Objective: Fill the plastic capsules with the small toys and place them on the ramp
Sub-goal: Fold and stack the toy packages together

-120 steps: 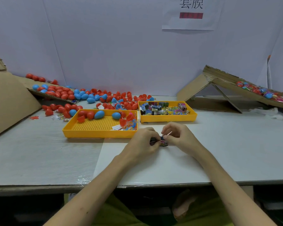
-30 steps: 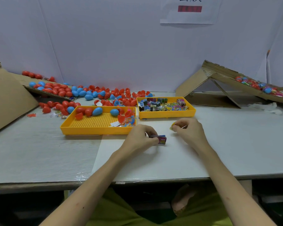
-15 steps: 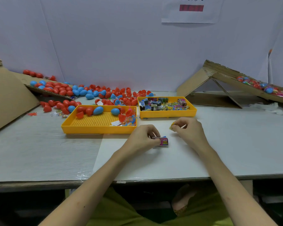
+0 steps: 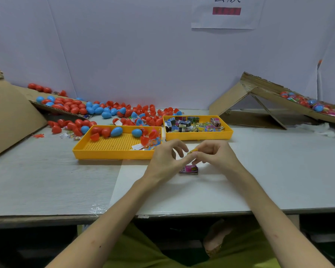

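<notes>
Both forearms reach in from the near edge and the hands meet low over the white table [image 4: 278, 171], just in front of the trays. The left hand [image 4: 165, 161] has thumb and forefinger stretched towards the right, its other fingers lifted and loosely curled; the right hand [image 4: 216, 156] is bunched, knuckles up. Between their fingertips one small yellow toy [image 4: 192, 151] is pinched from both sides. Just under them a single pink packet [image 4: 189, 169] lies flat on the table, with neither hand on it. There are two yellow trays: the perforated tray [image 4: 112, 154] on the left holds two blue capsules [image 4: 116, 131] and a few red ones, some only halves, while the smaller tray [image 4: 199, 136] is packed with little printed packets, too many to count. A loose heap of capsules [image 4: 143, 115] sprawls behind. The cardboard ramp [image 4: 265, 89] at the right carries a cluster of filled capsules near its lower end.
</notes>
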